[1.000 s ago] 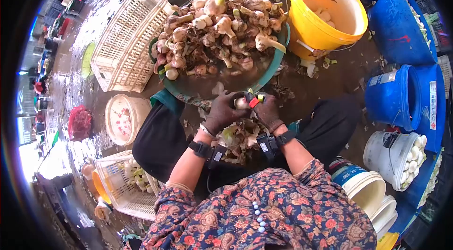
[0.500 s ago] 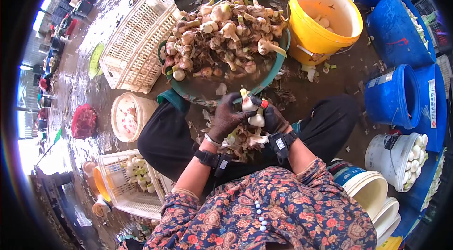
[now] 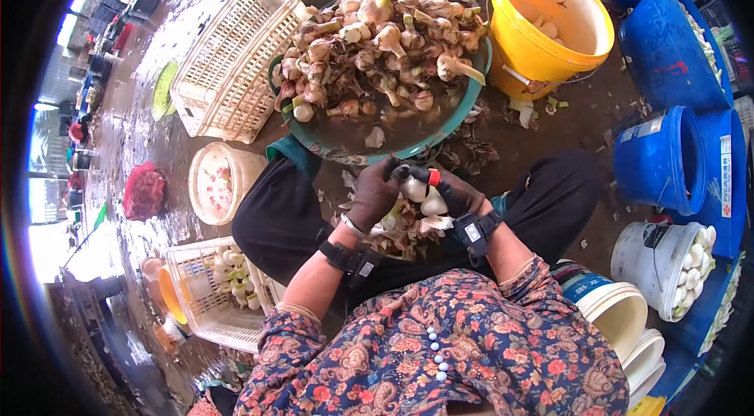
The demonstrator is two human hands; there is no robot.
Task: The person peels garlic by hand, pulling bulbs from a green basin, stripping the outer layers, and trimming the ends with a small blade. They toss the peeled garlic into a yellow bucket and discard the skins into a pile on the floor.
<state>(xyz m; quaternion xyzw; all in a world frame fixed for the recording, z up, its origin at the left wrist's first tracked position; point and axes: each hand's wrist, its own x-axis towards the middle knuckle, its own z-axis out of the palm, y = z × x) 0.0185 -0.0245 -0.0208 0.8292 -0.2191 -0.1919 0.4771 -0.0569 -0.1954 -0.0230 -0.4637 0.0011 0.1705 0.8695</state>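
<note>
The person sits with both forearms drawn in over the lap, elbows bent, and a black band on each wrist. The gloved hands meet just near of the green basin.

The left hand comes in from the left, palm turned towards the right. Its fingers are curled and pressed around a pale garlic bulb, with the thumb on the far side of it. The right hand faces it, knuckles up. Its fingers are closed on a small tool with a red and yellow handle, which touches the top of the same bulb. A second white bulb lies against the right palm; the grip on it cannot be made out.

The held bulb sits between the two hands, above a heap of peelings in the lap.

The basin carries a pile of unpeeled garlic. A yellow bucket stands far right of it and a white basket far left. A white bucket of peeled bulbs is near right.
</note>
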